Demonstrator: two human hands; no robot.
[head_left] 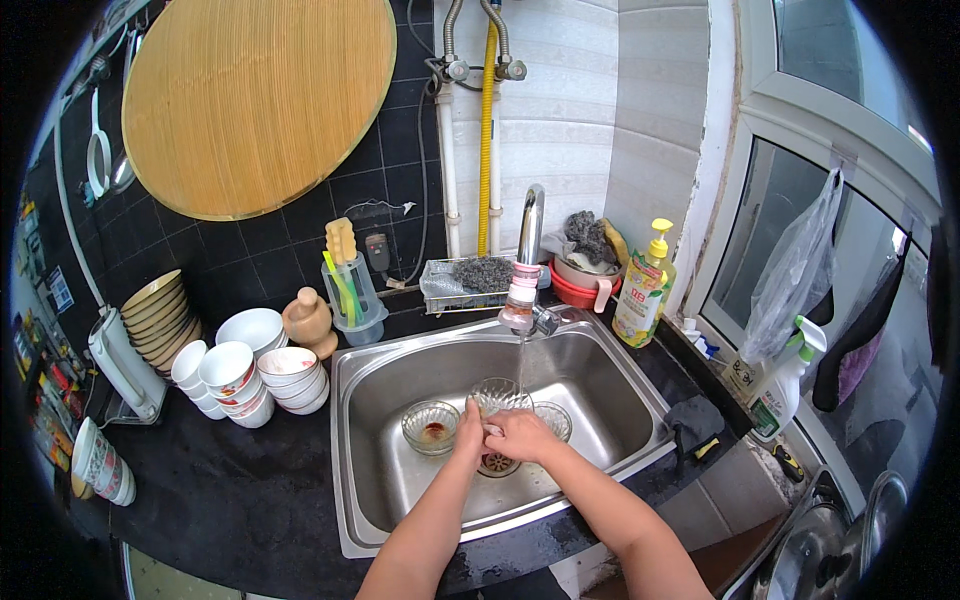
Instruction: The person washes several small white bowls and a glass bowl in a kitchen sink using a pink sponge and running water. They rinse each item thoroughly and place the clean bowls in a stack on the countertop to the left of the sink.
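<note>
Both my hands are together in the steel sink (400,360), under water running from the faucet (532,225). My left hand (468,435) is closed at the left side of a clear ribbed glass bowl (502,392), its fingers partly hidden. Closed against it is my right hand (522,437), at the bowl's near side. A small pale bit shows between the two hands, too little to name. Left of them, a second glass bowl (431,428) with reddish-brown residue sits on the sink floor. Another glass bowl (553,420) is partly covered by my right hand. The drain (497,464) lies below my hands.
Stacked white bowls (290,375), brown-rimmed bowls (160,320) and a wooden mortar (310,325) stand left of the sink. Behind it are a wire rack (465,285) and red basin (578,290). A soap bottle (645,290) and spray bottle (788,385) stand at the right.
</note>
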